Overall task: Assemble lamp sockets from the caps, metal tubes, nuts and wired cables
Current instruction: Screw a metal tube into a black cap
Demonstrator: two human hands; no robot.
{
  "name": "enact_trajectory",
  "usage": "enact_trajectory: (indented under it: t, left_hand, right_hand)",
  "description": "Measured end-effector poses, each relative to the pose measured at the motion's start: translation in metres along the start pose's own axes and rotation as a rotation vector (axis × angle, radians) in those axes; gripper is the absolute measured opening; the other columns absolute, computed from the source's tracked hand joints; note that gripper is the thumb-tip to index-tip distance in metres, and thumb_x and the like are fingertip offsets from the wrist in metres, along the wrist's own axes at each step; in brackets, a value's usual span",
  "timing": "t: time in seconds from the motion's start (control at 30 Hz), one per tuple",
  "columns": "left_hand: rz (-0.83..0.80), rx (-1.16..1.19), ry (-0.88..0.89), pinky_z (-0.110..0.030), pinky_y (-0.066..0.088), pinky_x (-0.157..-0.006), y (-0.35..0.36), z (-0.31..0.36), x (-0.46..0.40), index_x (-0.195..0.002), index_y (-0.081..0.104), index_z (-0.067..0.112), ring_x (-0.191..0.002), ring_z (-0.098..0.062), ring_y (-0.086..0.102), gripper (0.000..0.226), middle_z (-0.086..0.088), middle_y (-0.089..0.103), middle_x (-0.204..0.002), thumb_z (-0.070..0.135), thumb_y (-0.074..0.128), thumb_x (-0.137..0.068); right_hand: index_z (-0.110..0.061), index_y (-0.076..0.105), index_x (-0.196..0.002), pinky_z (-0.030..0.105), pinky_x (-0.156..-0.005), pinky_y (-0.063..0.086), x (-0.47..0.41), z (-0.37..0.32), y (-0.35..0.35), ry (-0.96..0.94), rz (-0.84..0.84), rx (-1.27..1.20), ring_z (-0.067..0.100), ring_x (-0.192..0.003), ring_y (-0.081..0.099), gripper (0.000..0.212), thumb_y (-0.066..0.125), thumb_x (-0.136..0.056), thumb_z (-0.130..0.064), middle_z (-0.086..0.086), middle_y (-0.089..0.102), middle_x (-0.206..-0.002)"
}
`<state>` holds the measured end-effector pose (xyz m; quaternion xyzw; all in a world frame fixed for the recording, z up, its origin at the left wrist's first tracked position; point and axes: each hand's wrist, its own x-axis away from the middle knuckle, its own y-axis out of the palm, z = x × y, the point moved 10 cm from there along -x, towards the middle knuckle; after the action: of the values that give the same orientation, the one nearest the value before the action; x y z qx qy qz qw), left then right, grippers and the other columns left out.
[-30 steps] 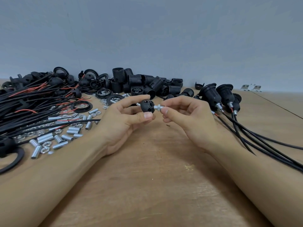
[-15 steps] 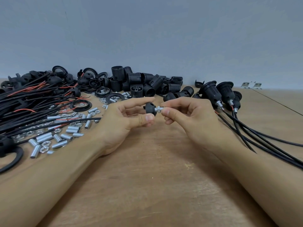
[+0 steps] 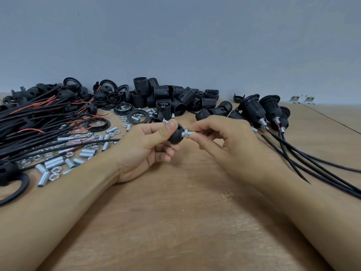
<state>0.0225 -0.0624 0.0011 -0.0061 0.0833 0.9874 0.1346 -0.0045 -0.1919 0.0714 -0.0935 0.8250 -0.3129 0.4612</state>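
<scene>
Wooden table [image 3: 175, 222]. Above its middle: left hand [image 3: 144, 149], thumb and fingers curled round black cap [image 3: 175, 134]; right hand [image 3: 224, 141] pinching metal tube [image 3: 188, 133] with nut, projecting from cap. Behind cap: pile of threaded socket bodies [image 3: 175, 98].

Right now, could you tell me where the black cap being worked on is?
Centre of the head view, above the table: the left hand grips the black cap, beside the right hand.

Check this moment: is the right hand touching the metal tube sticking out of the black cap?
Touching. The head view shows the right hand pinching the metal tube at its tip, while the left hand grips the black cap.
</scene>
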Motion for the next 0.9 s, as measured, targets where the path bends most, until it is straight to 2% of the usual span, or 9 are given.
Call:
enact_trajectory:
  t: [0.1,0.27,0.4,0.5,0.57,0.67,0.77,0.83,0.9]
  left_hand:
    - [0.0,0.001,-0.012,-0.017,0.046,-0.044,0.0,-0.001,-0.001,-0.068,0.077,0.018,-0.049,-0.008,0.056,0.032,-0.007,0.066,-0.065,0.047,0.066,-0.07]
    - [0.034,-0.033,-0.115,-0.016,0.033,-0.033,-0.004,-0.007,-0.002,-0.055,0.071,0.021,-0.038,-0.006,0.043,0.041,-0.001,0.054,-0.052,0.062,0.067,-0.06]
    - [0.003,-0.067,-0.136,-0.015,0.032,-0.033,-0.002,-0.008,-0.003,-0.063,0.075,0.019,-0.038,-0.006,0.042,0.045,-0.001,0.052,-0.053,0.063,0.063,-0.065]
    - [-0.052,0.007,-0.068,-0.017,0.045,-0.043,0.0,-0.006,-0.002,-0.075,0.077,0.017,-0.049,-0.009,0.055,0.034,-0.008,0.065,-0.067,0.049,0.064,-0.075]
    - [-0.126,0.041,0.001,-0.022,0.055,-0.059,0.004,-0.002,-0.001,-0.099,0.076,0.013,-0.064,-0.013,0.063,0.024,-0.015,0.071,-0.087,0.029,0.065,-0.084]
    - [-0.174,0.056,0.08,-0.031,0.057,-0.078,0.008,0.003,0.0,-0.12,0.069,0.01,-0.076,-0.02,0.066,0.043,-0.016,0.067,-0.099,0.012,0.073,-0.077]
    - [-0.119,0.05,0.128,-0.031,0.056,-0.078,0.006,0.008,-0.003,-0.12,0.068,0.008,-0.074,-0.021,0.065,0.043,-0.018,0.063,-0.096,0.005,0.073,-0.077]
    - [-0.072,0.041,0.133,-0.03,0.055,-0.075,0.002,0.008,-0.004,-0.119,0.067,0.007,-0.072,-0.021,0.063,0.043,-0.023,0.06,-0.096,0.005,0.07,-0.076]
    - [-0.048,0.028,0.131,-0.03,0.056,-0.074,-0.001,0.007,-0.004,-0.118,0.067,0.007,-0.072,-0.02,0.062,0.044,-0.019,0.06,-0.09,0.007,0.07,-0.074]
  right_hand:
    - [-0.011,0.073,-0.099,0.019,-0.07,0.052,0.0,-0.002,-0.001,-0.004,0.015,0.012,0.006,-0.073,0.063,0.009,0.069,-0.09,-0.013,-0.015,0.064,-0.084]
    - [0.004,0.07,-0.088,0.034,-0.07,0.053,0.002,-0.031,0.0,-0.269,0.068,0.202,0.022,-0.076,0.063,0.006,0.068,-0.09,-0.002,0.009,0.068,-0.088]
    - [0.008,0.07,-0.084,0.03,-0.072,0.051,0.005,-0.039,0.002,-0.368,0.098,0.306,0.027,-0.077,0.064,0.009,0.068,-0.089,0.001,0.012,0.068,-0.089]
    - [-0.002,0.073,-0.092,0.02,-0.074,0.05,0.001,-0.024,-0.003,-0.205,0.078,0.145,0.004,-0.079,0.06,0.006,0.07,-0.09,-0.007,-0.01,0.064,-0.09]
    - [-0.013,0.073,-0.091,0.024,-0.068,0.053,-0.001,-0.005,-0.005,-0.019,0.045,0.053,0.0,-0.072,0.061,0.01,0.067,-0.093,-0.02,-0.018,0.064,-0.083]
    - [-0.023,0.063,-0.067,0.032,-0.055,0.049,0.003,0.023,0.008,0.261,-0.041,-0.025,0.01,-0.054,0.058,0.036,0.052,-0.099,-0.036,-0.009,0.062,-0.06]
    - [-0.017,0.062,-0.058,0.027,-0.05,0.047,0.008,0.038,0.016,0.461,-0.044,-0.109,0.009,-0.047,0.054,0.059,0.039,-0.099,-0.052,-0.003,0.059,-0.052]
    - [-0.02,0.065,-0.068,0.036,-0.055,0.052,0.008,0.038,0.016,0.457,-0.053,-0.089,0.017,-0.054,0.058,0.057,0.036,-0.092,-0.062,0.003,0.063,-0.06]
    - [-0.024,0.062,-0.076,0.043,-0.059,0.051,0.006,0.033,0.018,0.395,-0.094,-0.057,0.023,-0.06,0.059,0.043,0.043,-0.093,-0.058,0.007,0.063,-0.064]
